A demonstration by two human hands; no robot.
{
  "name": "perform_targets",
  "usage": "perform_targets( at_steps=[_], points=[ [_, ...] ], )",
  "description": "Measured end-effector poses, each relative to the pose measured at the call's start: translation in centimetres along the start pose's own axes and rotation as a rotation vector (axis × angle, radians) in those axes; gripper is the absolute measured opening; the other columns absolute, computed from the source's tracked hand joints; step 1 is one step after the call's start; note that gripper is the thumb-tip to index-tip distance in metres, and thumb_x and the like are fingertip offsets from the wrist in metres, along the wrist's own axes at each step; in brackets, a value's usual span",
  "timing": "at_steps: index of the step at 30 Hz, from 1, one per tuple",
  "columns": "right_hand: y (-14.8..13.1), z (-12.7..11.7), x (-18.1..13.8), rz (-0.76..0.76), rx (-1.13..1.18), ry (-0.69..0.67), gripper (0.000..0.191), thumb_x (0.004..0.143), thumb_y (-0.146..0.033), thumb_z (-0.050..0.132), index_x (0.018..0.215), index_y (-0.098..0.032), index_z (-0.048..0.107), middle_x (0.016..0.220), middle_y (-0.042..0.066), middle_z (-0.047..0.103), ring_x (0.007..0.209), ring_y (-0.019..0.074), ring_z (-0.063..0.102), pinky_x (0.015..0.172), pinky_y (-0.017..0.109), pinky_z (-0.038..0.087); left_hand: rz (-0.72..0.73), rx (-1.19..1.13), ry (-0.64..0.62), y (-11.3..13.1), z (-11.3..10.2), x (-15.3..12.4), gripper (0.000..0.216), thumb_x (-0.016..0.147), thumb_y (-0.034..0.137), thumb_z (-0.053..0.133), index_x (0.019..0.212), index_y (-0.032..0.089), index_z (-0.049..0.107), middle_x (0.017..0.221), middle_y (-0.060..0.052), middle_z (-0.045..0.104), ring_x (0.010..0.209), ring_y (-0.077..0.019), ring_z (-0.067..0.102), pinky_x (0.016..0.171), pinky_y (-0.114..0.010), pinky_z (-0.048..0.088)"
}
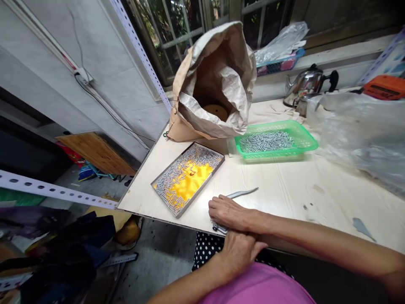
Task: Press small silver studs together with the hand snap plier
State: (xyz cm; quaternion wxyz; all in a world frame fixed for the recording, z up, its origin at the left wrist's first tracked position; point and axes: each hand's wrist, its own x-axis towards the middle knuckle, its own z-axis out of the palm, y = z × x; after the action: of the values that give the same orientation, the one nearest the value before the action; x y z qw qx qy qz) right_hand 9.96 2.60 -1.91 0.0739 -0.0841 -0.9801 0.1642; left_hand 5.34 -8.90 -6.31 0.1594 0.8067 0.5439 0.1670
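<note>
The right hand (229,213) lay just right of the shallow tray's (189,185) near end, fingers curled over a grey metal tool (243,193) whose curved end jutted out; how firmly it gripped could not be told. The left hand (238,251) was nearer the wearer than the tray, at the edge of the bench (272,181), its fingers hidden, so its hold could not be told. Small metal pins (204,155) covered much of the tray, and a green plastic basket (308,143) right of it held more. The step seemed to be handling that tool; the next move probably called for both hands steadying it beside the tray.
</note>
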Motion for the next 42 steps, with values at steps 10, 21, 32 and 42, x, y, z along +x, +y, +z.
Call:
perform_targets(
  at_steps=[10,21,32,42],
  points=[
    [9.4,-14.0,-3.6,0.403,-0.166,0.714,0.016,0.093,-0.024,0.044,0.087,-0.021,0.059,0.081,0.006,0.061,0.075,0.0199,0.056,0.07,0.033,0.044,-0.158,0.261,0.372,-9.2,-11.8,3.4,0.027,0.098,0.021,0.043,0.099,0.016,0.07,0.094,-0.01,0.066,0.091,-0.022,0.056,0.079,-0.034,0.048],
    [6.3,-8.4,-7.2,0.397,-0.018,0.459,0.024,0.098,-0.032,0.044,0.103,-0.018,0.063,0.092,0.008,0.064,0.08,0.0195,0.062,0.072,0.031,0.049,-0.667,0.404,0.149,-19.2,-15.0,9.3,0.028,0.092,0.027,0.049,0.076,0.014,0.068,0.095,-0.011,0.064,0.095,-0.0226,0.053,0.076,-0.03,0.037],
    [-1.8,-0.8,-10.1,0.524,0.239,0.144,0.02,0.098,-0.025,0.044,0.097,-0.019,0.062,0.093,0.008,0.06,0.081,0.0187,0.059,0.072,0.032,0.049,-0.553,0.298,0.07,-16.5,-15.7,8.9,0.022,0.085,0.015,0.048,0.086,0.011,0.069,0.092,-0.01,0.068,0.087,-0.0193,0.059,0.078,-0.028,0.042],
    [-2.2,1.0,-10.2,0.545,0.107,0.199,0.015,0.096,-0.017,0.047,0.094,-0.017,0.061,0.091,0.007,0.058,0.079,0.0175,0.054,0.068,0.029,0.042,-0.747,-0.651,-0.146,-7.7,-11.8,1.8,0.021,0.074,0.033,0.065,0.081,0.014,0.065,0.066,0.001,0.062,0.053,-0.0099,0.052,0.051,-0.02,0.042]
  ],
)
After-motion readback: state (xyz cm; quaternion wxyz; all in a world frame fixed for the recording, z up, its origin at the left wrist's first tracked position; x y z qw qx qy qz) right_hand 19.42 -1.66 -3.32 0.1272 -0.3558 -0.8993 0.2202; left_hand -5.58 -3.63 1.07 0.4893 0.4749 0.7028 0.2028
